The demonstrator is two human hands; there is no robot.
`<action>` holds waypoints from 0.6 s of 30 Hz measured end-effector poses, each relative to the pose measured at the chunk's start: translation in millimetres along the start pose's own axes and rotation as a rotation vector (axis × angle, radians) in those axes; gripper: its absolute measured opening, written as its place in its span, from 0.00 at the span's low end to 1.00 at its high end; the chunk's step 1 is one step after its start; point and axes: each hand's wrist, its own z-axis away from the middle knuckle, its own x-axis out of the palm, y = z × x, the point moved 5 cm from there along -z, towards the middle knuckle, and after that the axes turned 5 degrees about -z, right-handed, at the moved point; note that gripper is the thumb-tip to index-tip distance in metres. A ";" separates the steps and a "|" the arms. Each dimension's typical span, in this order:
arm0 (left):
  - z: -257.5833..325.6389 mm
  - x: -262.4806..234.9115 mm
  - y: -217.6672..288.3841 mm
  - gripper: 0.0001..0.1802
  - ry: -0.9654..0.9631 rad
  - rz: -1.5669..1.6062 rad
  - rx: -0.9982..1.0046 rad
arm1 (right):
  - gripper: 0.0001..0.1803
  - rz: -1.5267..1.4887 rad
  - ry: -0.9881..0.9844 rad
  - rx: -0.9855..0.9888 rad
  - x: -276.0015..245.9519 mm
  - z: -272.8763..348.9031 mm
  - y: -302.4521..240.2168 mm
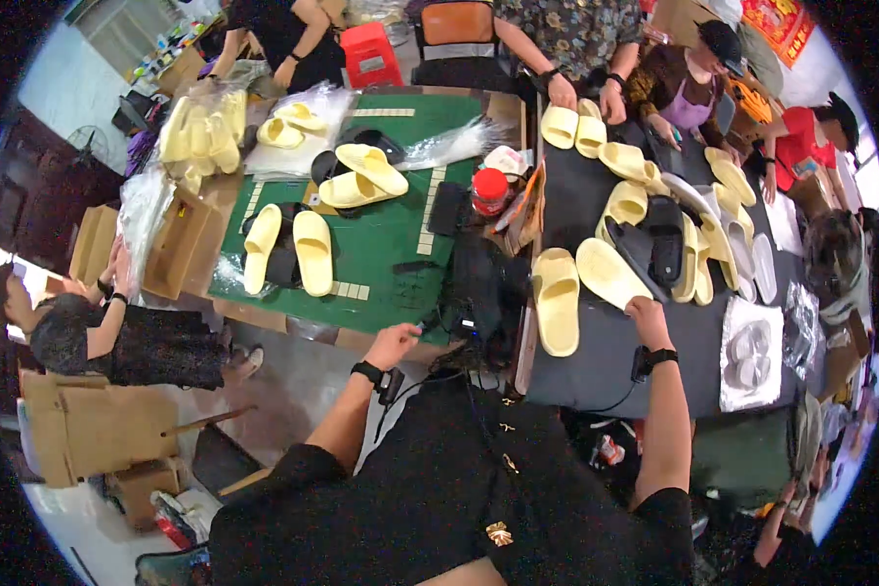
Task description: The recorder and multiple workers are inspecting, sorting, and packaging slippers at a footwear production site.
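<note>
My right hand pinches the near end of a pale yellow slide slipper, which lies tilted on the black-topped table. Left of it is another yellow slipper, flat and untouched. Beyond are black slippers and several more yellow and grey ones, piled loosely. My left hand is closed near the front edge of the green table, its fingers pinched around something small and dark that I cannot make out. On the green mat, a pair of yellow slippers rests over black ones, with another yellow pair behind.
A red-lidded jar stands between the tables. Clear-bagged slippers lie at the right. Yellow slippers in plastic and an open cardboard box are at the left. Co-workers stand around; one's hands touch yellow slippers at the far side.
</note>
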 end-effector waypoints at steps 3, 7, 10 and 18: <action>-25.4 -1.7 67.4 0.12 0.001 0.065 0.227 | 0.06 -0.215 0.067 0.193 -14.4 40.4 -15.9; -58.8 20.0 176.8 0.11 -0.114 0.054 0.501 | 0.08 -0.409 0.203 0.378 -22.9 99.9 -8.8; -85.6 58.4 240.9 0.11 -0.121 -0.155 0.807 | 0.08 -0.552 0.323 0.440 -24.9 145.0 -7.0; -188.8 163.2 258.6 0.15 0.046 -0.639 1.031 | 0.08 -0.496 0.828 0.531 -84.5 258.0 -78.9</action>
